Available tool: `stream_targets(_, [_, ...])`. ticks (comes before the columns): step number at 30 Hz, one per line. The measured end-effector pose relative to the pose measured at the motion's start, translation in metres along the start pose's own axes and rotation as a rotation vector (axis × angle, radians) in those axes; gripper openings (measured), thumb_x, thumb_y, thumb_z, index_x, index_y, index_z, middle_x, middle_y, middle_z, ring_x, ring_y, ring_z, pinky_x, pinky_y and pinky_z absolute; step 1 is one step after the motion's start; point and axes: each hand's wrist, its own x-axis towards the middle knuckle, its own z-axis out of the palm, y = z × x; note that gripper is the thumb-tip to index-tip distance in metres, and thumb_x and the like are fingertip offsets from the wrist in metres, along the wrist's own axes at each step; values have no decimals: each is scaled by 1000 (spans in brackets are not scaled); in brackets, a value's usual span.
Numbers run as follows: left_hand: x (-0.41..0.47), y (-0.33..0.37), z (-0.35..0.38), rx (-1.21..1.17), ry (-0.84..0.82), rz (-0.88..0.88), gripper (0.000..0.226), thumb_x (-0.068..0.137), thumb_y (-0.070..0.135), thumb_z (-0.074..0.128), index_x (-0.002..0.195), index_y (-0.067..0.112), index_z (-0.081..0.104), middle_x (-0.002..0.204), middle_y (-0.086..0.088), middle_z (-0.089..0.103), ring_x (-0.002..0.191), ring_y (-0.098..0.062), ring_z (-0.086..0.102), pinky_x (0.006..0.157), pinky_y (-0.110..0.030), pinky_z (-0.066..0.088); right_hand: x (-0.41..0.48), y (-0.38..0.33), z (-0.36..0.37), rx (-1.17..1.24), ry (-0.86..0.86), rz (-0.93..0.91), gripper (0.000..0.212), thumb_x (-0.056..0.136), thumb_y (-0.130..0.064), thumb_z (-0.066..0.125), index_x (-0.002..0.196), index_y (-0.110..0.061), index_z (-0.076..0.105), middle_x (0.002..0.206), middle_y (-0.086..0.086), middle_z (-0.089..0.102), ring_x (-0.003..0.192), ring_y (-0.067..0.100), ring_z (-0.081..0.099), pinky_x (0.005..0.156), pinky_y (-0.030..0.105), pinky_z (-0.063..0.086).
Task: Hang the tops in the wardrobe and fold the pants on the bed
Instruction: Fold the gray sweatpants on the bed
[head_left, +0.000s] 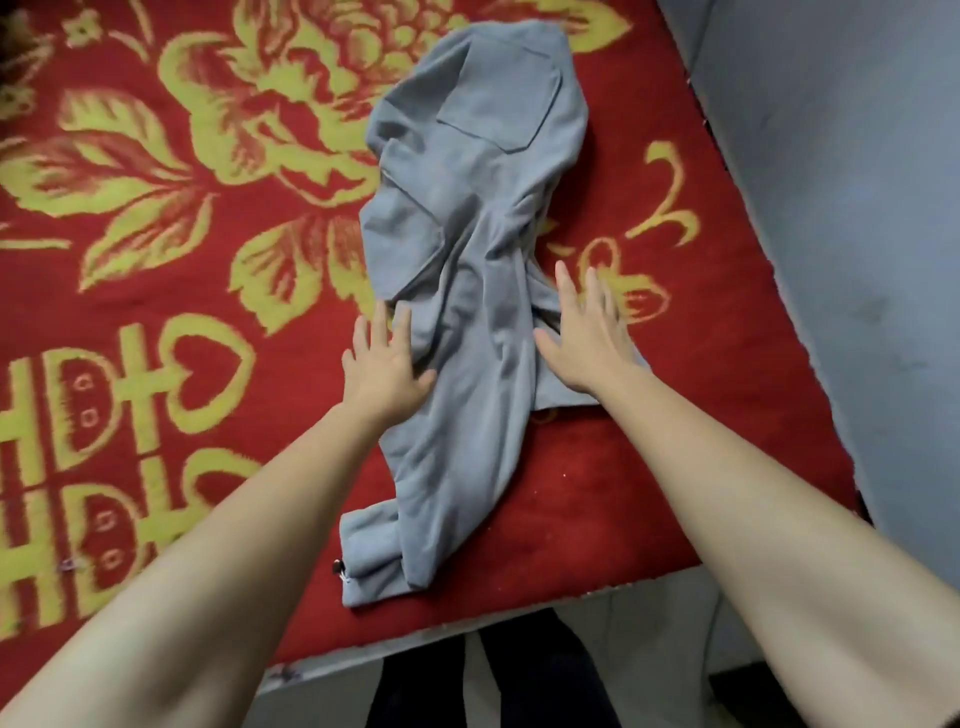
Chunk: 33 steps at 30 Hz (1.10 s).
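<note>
Over on the left we have one red blanket (156, 322) patterned with big yellow-green flowers, spread across the bed. Moving in, we meet the first of two hands: the left hand (382, 364) is palm down, fingers straight and fanned wide, pressing flat at the left edge of the cloth, partly on fabric and partly on blanket. It grips nothing.

In the centre is one pair of grey pants (467, 234), the only garment we count. It lies rumpled and lengthwise on the blanket, with the leg ends near the bed's near edge. We count one patch pocket (498, 109) at the far end and one small dark toggle (338, 567) by the hem. Below the bed edge we see two dark trouser legs (540, 675).

Next comes the right hand (587, 343), also flat and wide, its palm on the right edge of the pants and its fingertips reaching onto the blanket. It holds nothing either. Two bare forearms come in from the bottom corners.

Far right, one plain grey surface (857, 208) runs beside the bed; we cannot tell whether it is wall or floor.
</note>
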Motion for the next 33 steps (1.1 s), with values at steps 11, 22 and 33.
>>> stream_targets(11, [25, -21, 50, -84, 171, 13, 30, 83, 26, 52, 111, 24, 60, 103, -13, 58, 96, -40, 58, 71, -42, 41, 75, -27, 35, 220, 198, -1, 99, 87, -62, 55, 159, -24, -2, 163, 22, -5, 151, 39, 10, 121, 45, 16])
stream_targets(22, [0, -78, 31, -27, 147, -152, 69, 93, 67, 26, 100, 17, 74, 116, -13, 56, 112, -36, 46, 93, -45, 39, 4, -54, 87, 163, -272, -119, 95, 74, -34, 67, 155, -34, 17, 140, 15, 51, 121, 39, 55, 95, 39, 46])
stream_targets(33, [96, -43, 7, -463, -27, -175, 76, 94, 50, 48, 155, 18, 17, 145, -14, 47, 137, -33, 39, 112, -46, 32, -26, -67, 57, -77, -957, -183, 78, 71, -93, 40, 78, -21, 70, 62, -6, 69, 63, 19, 66, 58, 30, 46])
